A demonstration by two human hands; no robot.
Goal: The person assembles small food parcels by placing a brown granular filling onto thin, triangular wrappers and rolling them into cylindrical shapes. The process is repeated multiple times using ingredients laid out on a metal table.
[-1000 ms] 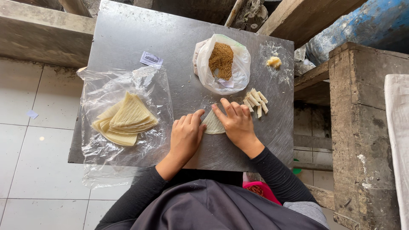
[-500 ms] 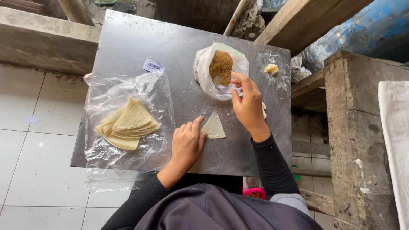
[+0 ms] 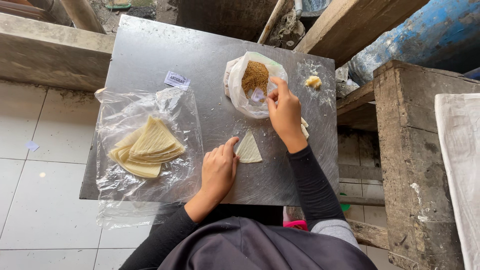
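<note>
Nearest you, your left hand [image 3: 218, 170] lies palm down on the steel table [image 3: 150, 60], fingers loosely extended and gripping nothing. Its thumb tip touches the left edge of the triangular wrapper [image 3: 248, 149].

That wrapper lies flat on the table, just right of your left hand, between your two hands. Its apex points away from you, toward the bag, and its wide base faces you. The long axis runs near to far.

To the left of your left hand, a stack of like wrappers [image 3: 147, 147] rests on a clear plastic sheet [image 3: 125, 110], apart from the single one.

Farther out, your right hand [image 3: 285, 112] is at the open mouth of the white plastic bag [image 3: 240, 100]. The fingers are pinched together at the rim over the brown crumbly filling [image 3: 255, 76]. Whether they hold any filling, I cannot tell. Pale pieces [image 3: 304, 127] show just beneath the right wrist, mostly hidden.

Your left hand is the nearer to the wrapper, in contact. The right hand is beyond its apex, near but apart.

Farthest, a small yellowish lump [image 3: 313, 81] sits toward the right far corner.
</note>
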